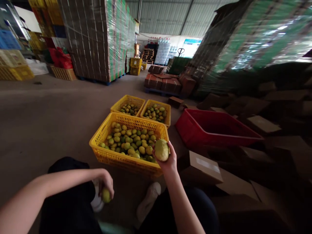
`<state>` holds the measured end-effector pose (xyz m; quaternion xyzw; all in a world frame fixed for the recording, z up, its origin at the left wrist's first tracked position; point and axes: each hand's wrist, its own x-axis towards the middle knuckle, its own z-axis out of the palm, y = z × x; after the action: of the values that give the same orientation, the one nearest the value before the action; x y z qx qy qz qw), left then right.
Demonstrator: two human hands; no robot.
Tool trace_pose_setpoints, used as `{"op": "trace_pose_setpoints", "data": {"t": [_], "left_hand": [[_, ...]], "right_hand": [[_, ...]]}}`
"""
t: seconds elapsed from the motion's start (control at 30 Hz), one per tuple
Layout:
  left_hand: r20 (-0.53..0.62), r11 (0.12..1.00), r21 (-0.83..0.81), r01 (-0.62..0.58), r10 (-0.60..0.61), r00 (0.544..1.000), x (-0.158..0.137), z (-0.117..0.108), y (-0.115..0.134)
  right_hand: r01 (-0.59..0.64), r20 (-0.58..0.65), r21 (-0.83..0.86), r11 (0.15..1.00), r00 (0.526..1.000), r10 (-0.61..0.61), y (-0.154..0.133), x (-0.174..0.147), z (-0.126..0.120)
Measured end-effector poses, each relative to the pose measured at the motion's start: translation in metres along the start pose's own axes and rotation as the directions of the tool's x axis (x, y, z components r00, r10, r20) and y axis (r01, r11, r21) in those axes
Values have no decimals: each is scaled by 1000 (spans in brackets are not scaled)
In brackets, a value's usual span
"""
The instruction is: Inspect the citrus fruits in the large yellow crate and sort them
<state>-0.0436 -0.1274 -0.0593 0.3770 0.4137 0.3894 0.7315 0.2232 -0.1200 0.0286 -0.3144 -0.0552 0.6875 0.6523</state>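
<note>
My right hand [168, 159] is raised at the near right corner of a large yellow crate [129, 163]. Its fingers are wrapped round a pale yellow-green citrus fruit [161, 150], which hides part of the crate's rim. Lower down on the left, my left hand [106, 182] hangs near my knee, closed on a smaller green citrus fruit [106, 195]. Inside the crate lie many loose green and yellow citrus fruits [131, 139]. Behind it stand two more yellow crates, one at left [117, 105] and one at right [167, 113], both holding similar fruit.
To the right are a red tub [192, 130] and scattered cardboard boxes [204, 165]. Wrapped carton stacks rise at left [90, 42] and right [234, 45]. Brown cartons [163, 84] sit on a blue pallet farther back. My shoe [149, 200] is on the floor before the crate.
</note>
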Motion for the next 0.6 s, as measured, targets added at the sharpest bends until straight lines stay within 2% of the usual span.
{"op": "trace_pose_setpoints", "data": {"t": [0.07, 0.13, 0.2, 0.27, 0.3, 0.33, 0.37, 0.4, 0.43, 0.47, 0.53, 0.6], "left_hand": [[-42, 1000, 28, 10, -9, 999, 22, -3, 38], [-105, 999, 39, -24, 28, 994, 55, -7, 96], [-168, 994, 29, -107, 110, 980, 89, -12, 157], [-297, 973, 22, -228, 225, 928, 112, -19, 201], [-350, 963, 31, -268, 262, 899, 119, -22, 211], [-397, 959, 69, -275, 279, 874, 121, -26, 212], [-389, 960, 139, -244, 280, 878, 119, -30, 204], [-347, 957, 234, -172, 247, 905, 115, -34, 189], [-253, 924, 376, -70, 175, 952, 108, -38, 170], [-152, 835, 549, 11, 86, 985, 101, -42, 148], [-97, 740, 669, 72, -10, 995, 86, -50, 106], [-74, 650, 756, 78, -34, 997, 75, -56, 79]], "right_hand": [[-2, -8, 8, 1000, 1000, 2, -1, -3, -3], [-3, -5, 8, 1000, 1000, 3, 0, -5, -3], [-8, -17, 1, 1000, 1000, 8, 1, -6, -1], [-9, -51, -5, 1000, 999, 8, 2, -7, 4], [-8, -64, -9, 1000, 998, 7, 4, -7, 6], [-9, -73, -16, 1000, 997, 8, 5, -7, 9], [-12, -81, -29, 1000, 997, 10, 8, -6, 10], [-18, -89, -48, 999, 996, 14, 12, -6, 11], [-28, -98, -77, 997, 995, 21, 17, -5, 10], [-48, -104, -117, 992, 994, 36, 24, -5, 8], [-120, -112, -225, 967, 989, 97, 46, -7, -1], [-256, -123, -353, 900, 966, 227, 75, -15, -14]]}}
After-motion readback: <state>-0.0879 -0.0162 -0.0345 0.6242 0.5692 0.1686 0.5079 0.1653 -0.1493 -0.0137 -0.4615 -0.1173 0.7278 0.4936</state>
